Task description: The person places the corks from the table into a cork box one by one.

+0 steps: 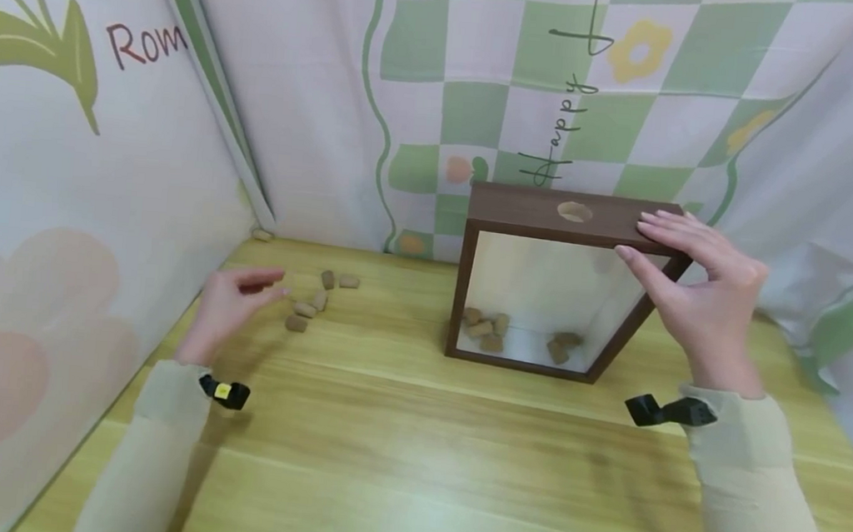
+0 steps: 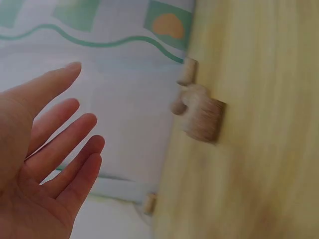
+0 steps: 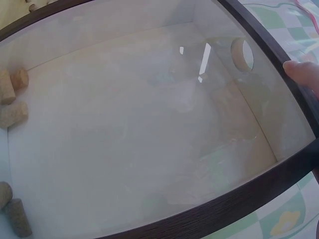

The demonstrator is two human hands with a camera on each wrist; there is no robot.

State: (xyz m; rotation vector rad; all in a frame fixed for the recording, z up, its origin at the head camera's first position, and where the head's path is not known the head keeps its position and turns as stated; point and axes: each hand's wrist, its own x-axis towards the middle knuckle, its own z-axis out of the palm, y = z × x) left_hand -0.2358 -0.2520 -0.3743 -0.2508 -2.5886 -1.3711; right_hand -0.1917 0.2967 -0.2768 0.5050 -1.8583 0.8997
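Observation:
A dark wooden box (image 1: 551,217) with a glass front stands upright on the table, a round hole (image 1: 574,212) in its top. Several corks (image 1: 485,329) lie inside on its floor, also seen in the right wrist view (image 3: 12,99). My right hand (image 1: 646,241) holds the box's top right corner, fingers on top and thumb on the front frame; one fingertip (image 3: 304,74) shows by the frame (image 3: 239,204). My left hand (image 1: 267,283) hovers open and empty, fingers spread (image 2: 50,149), just left of several loose corks (image 1: 311,303) on the table, which look blurred in the left wrist view (image 2: 204,119).
The wooden table (image 1: 411,465) is enclosed by printed cloth walls (image 1: 64,187) at the left, back and right. One stray cork (image 1: 263,236) lies in the back left corner against the cloth. Both wrists wear small black cameras.

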